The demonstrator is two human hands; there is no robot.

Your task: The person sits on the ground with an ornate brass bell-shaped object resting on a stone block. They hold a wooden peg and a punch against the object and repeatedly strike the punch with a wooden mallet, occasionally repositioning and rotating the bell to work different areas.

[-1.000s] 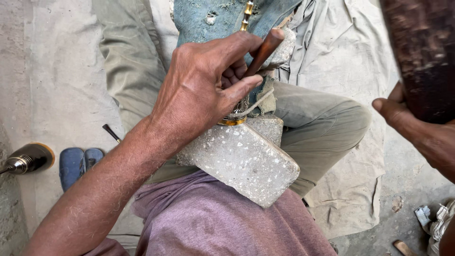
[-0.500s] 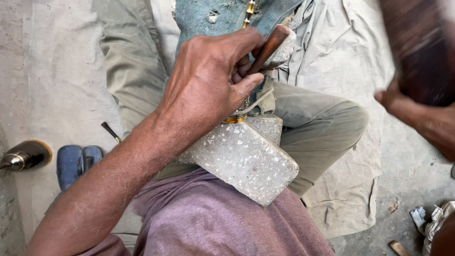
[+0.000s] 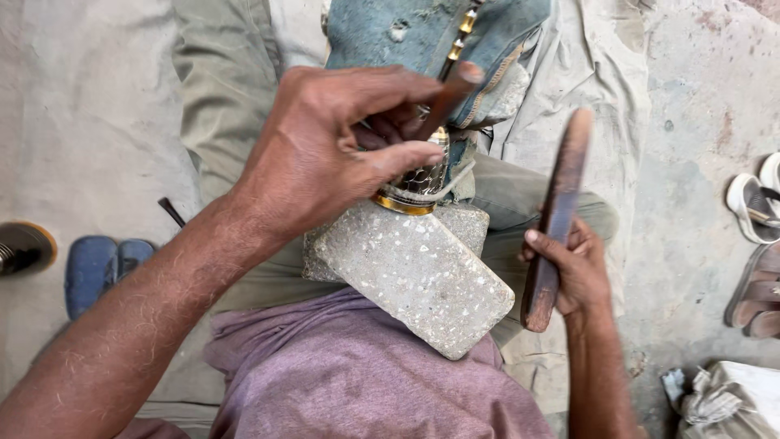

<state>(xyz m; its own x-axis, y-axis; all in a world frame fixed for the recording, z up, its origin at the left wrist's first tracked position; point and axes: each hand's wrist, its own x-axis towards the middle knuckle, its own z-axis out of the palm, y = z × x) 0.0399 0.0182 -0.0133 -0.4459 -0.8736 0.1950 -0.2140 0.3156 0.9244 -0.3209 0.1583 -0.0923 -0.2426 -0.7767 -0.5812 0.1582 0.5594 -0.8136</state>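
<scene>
My left hand (image 3: 325,154) grips a brown wooden-handled tool (image 3: 447,97) and presses on a patterned gold-rimmed metal ring (image 3: 418,183). The ring rests on the upper end of a speckled grey stone block (image 3: 414,272) that lies across my lap. My right hand (image 3: 569,272) holds a long dark wooden stick (image 3: 556,215) upright, just to the right of the block and apart from it. Faded blue denim cloth (image 3: 406,32) with a brass strip lies beyond the ring.
I sit on a pale cloth on a concrete floor, in olive trousers (image 3: 227,89) and a mauve garment (image 3: 357,382). A blue sandal (image 3: 97,268) and a round tool (image 3: 20,244) lie left. Sandals (image 3: 756,252) and a crumpled bag (image 3: 723,398) lie right.
My right hand has come down from the upper right with the dark stick, now beside the block. My left hand has shifted its fingers on the tool over the ring.
</scene>
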